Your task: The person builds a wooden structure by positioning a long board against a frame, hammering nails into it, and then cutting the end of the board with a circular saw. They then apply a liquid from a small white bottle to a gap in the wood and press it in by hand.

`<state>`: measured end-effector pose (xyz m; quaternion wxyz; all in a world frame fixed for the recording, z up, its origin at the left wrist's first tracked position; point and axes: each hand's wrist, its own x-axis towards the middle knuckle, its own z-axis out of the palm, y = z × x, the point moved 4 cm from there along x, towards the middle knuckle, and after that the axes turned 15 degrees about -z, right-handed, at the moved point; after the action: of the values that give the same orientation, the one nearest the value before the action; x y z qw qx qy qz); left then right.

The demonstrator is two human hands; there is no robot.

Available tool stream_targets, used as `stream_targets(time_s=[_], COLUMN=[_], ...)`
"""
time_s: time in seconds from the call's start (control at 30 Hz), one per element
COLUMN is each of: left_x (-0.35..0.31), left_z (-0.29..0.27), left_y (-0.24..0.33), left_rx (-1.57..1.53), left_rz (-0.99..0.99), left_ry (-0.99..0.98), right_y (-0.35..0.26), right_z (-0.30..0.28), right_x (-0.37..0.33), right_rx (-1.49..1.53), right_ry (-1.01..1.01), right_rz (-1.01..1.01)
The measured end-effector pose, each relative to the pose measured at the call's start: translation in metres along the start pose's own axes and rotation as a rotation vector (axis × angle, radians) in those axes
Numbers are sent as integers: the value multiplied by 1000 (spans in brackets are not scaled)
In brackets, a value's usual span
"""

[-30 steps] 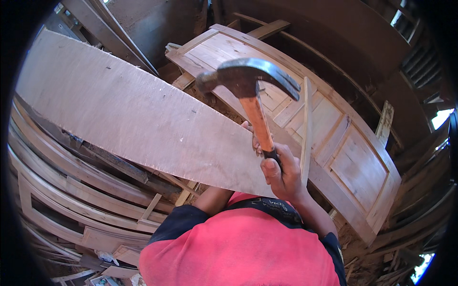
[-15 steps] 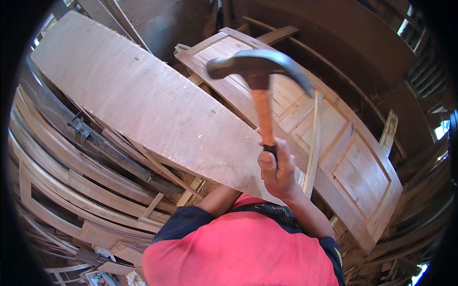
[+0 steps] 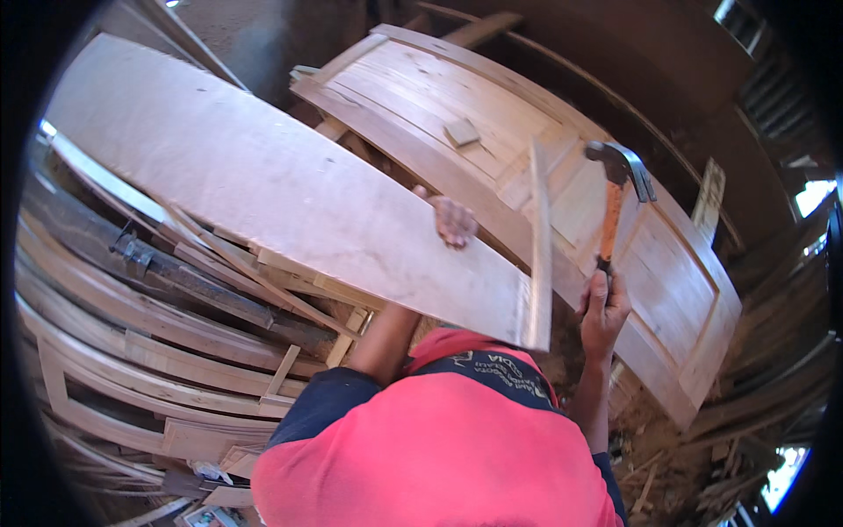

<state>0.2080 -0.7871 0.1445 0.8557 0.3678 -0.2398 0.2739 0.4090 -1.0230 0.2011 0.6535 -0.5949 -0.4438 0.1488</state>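
My right hand is wrapped round the lower grip of a claw hammer, holding it upright to the right of a long pale wooden panel. The hammer has a dark head and an orange handle. My left forearm passes beneath the panel, and my left hand curls over the far edge, fingers on the top face. A narrow wooden strip lies along the panel's right end and sticks out past its far edge.
Beyond the panel lies a framed wooden door with a small wood block on it. Long timber lengths are stacked at the left, beside a metal bar clamp. Wood scraps litter the floor at lower right.
The hammer has moved right and away from the panel, in my right hand. My left hand's fingers have come into view over the panel's far edge. The strip now sits against the panel's end.
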Motion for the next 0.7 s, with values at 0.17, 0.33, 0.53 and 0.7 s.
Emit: stream_targets(time_s=[0.17, 0.33, 0.53, 0.7], left_x=[-5, 11, 2, 72], left_z=[4, 7, -1, 36], left_y=[32, 38, 26, 5], left_rx=[-5, 158, -17, 338], left_rz=[-95, -191, -224, -389], left_ry=[128, 159, 460, 415], right_y=[146, 241, 290, 199], right_z=[-83, -114, -102, -82], right_x=[-47, -98, -49, -34], right_rx=[-625, -954, -785, -102], right_ry=[60, -48, 21, 125], right_rz=[16, 385, 276, 172])
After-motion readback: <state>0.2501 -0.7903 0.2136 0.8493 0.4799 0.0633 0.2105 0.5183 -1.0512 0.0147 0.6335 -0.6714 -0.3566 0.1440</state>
